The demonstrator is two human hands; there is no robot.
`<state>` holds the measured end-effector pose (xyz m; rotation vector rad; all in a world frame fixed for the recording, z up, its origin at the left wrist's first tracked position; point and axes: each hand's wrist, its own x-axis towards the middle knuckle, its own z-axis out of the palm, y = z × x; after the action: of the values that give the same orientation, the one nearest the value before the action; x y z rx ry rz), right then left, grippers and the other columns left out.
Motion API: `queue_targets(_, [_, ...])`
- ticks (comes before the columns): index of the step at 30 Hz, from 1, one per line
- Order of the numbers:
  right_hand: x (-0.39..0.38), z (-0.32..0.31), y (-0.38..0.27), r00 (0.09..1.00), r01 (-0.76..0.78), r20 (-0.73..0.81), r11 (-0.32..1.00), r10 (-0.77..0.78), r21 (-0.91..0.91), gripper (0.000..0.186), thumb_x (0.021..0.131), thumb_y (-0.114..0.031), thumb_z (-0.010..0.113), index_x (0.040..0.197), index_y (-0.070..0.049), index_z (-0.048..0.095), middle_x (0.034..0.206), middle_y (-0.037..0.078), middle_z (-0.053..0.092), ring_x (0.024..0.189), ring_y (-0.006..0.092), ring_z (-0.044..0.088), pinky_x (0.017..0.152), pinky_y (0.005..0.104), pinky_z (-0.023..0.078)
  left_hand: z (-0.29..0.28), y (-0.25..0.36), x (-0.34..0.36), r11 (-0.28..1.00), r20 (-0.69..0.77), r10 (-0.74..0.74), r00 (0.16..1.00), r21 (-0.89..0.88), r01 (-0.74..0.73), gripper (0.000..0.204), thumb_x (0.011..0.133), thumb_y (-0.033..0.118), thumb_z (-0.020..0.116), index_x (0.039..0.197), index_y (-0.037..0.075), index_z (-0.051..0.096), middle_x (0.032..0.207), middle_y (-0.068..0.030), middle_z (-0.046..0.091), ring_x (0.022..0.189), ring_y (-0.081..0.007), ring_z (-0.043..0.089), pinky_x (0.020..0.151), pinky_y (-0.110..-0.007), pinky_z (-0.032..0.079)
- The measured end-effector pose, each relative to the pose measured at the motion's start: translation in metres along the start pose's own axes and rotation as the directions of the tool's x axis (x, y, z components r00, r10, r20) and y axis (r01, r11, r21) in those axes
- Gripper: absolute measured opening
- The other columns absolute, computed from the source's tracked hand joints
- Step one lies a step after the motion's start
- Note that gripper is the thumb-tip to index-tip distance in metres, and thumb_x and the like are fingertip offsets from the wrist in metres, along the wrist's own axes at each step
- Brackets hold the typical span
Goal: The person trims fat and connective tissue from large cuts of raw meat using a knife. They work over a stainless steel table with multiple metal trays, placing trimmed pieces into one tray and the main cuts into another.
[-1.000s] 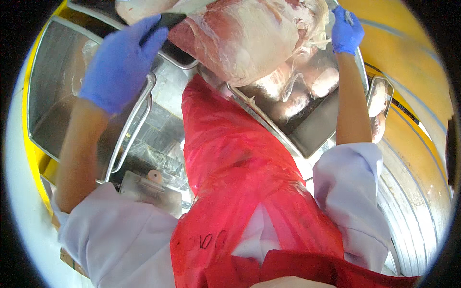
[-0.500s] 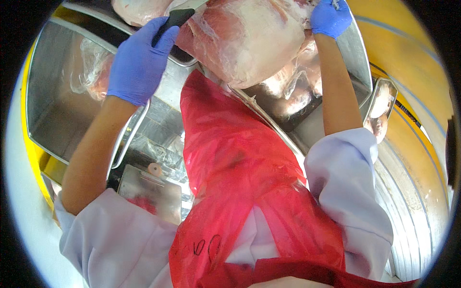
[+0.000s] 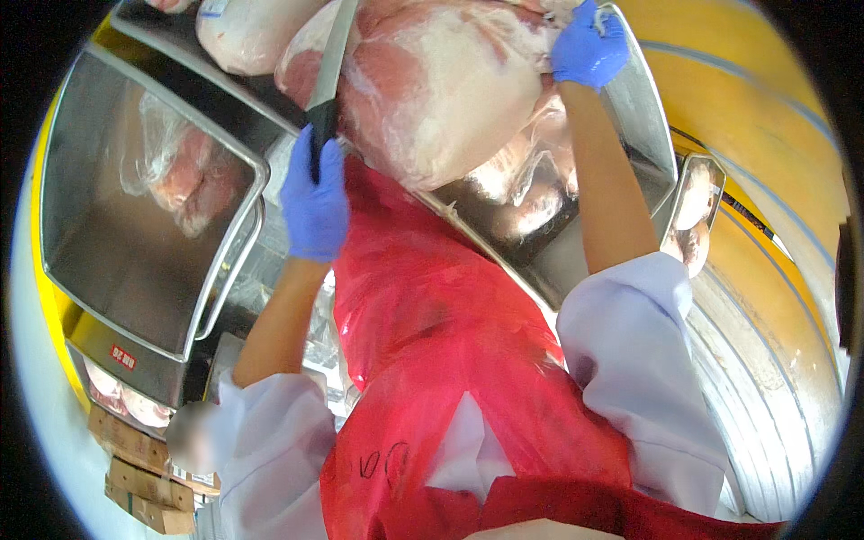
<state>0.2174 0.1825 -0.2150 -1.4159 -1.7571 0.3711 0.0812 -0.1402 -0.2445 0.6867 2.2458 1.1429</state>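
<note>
My left hand (image 3: pixel 317 211), in a blue glove, is closed around the black handle of a long knife (image 3: pixel 333 63). The blade points away from me and passes along the left part of a large raw leg of meat (image 3: pixel 450 85) with pale fat over it. At the leg's far right end, my right hand (image 3: pixel 589 52), also blue-gloved, grips the narrow shank end. The leg rests over a deep metal tub (image 3: pixel 643 135), with clear plastic wrap and shiny pieces below it. What supports its far side is hidden.
On the left, another metal tub (image 3: pixel 108 252) contains plastic-wrapped meat (image 3: pixel 184 175). More pale meat (image 3: pixel 241 36) lies at the back left. A small metal tray (image 3: pixel 715 171) with meat sits at the right. Cardboard boxes (image 3: pixel 148 486) stand at the lower left.
My left hand has drawn back toward me and to the right, turning the knife so its blade points away. My right hand keeps its grip on the shank. The view has shifted slightly.
</note>
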Motion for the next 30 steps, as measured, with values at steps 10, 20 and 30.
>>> queue_targets(10, [0.0, 0.001, 0.026, 0.999, -0.031, 0.024, 0.994, 0.033, -0.105, 0.033, 0.096, -0.027, 0.056, 0.089, 0.005, 0.061, 0.078, 0.026, 0.062, 0.069, 0.0372, 0.06, 0.066, 0.0446, 0.044, -0.112, 0.104, 0.065, 0.9, 0.384, 0.148, 0.911, 0.329, -0.285, 0.039, 0.093, 0.024, 0.064, 0.124, 0.001, 0.061, 0.106, -0.0202, 0.069, 0.095, -0.0233, 0.069, 0.082, -0.032, 0.052])
queue_targets(20, [0.062, 0.029, 0.146, 0.901, 0.434, 0.192, 0.82, -0.389, -0.374, 0.026, 0.096, -0.021, 0.056, 0.106, 0.003, 0.059, 0.095, 0.022, 0.063, 0.086, 0.0313, 0.058, 0.077, 0.0401, 0.046, -0.101, 0.198, 0.18, 0.715, 0.696, 0.031, 0.718, 0.487, -0.502, 0.035, 0.096, 0.027, 0.058, 0.116, 0.0, 0.065, 0.106, -0.0143, 0.069, 0.098, -0.0198, 0.065, 0.089, -0.031, 0.048])
queue_targets(30, [0.045, 0.018, 0.093, 0.965, 0.199, 0.224, 0.943, -0.139, -0.268, 0.031, 0.097, -0.024, 0.05, 0.094, 0.005, 0.061, 0.093, 0.028, 0.063, 0.084, 0.043, 0.058, 0.078, 0.0464, 0.045, -0.058, 0.111, 0.099, 0.89, 0.492, 0.264, 0.83, 0.208, -0.406, 0.036, 0.095, 0.025, 0.061, 0.123, 0.003, 0.061, 0.1, -0.0223, 0.069, 0.093, -0.0265, 0.07, 0.084, -0.033, 0.051])
